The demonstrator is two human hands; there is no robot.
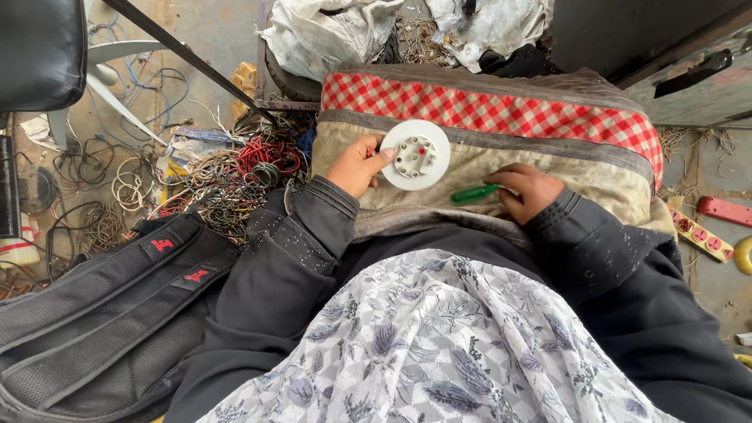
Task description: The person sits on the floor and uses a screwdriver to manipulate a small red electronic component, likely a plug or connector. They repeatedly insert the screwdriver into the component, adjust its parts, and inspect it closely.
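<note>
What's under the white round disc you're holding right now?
The white round disc, gripped by the left hand, rests on a beige padded cushion with a red checked band. The cushion patch directly beneath is covered. The right hand holds a green screwdriver beside it.

— Any packages, labels, signs or screens down there?

— No screens or signs. On the black backpack (94, 313) at the lower left sit two small red label patches (162, 245), one on each strap, the second (196, 276) a little lower and to the right of the first.

— Packaging?

— At the top, behind the checked cushion, lie crumpled white sacks (329, 35) and another pale one (489, 23) to its right, both creased and soiled. At the far left edge there is a white thing with a red band (17, 249), perhaps a packet or a bottle; it is cut off by the frame, so I cannot tell.
</note>
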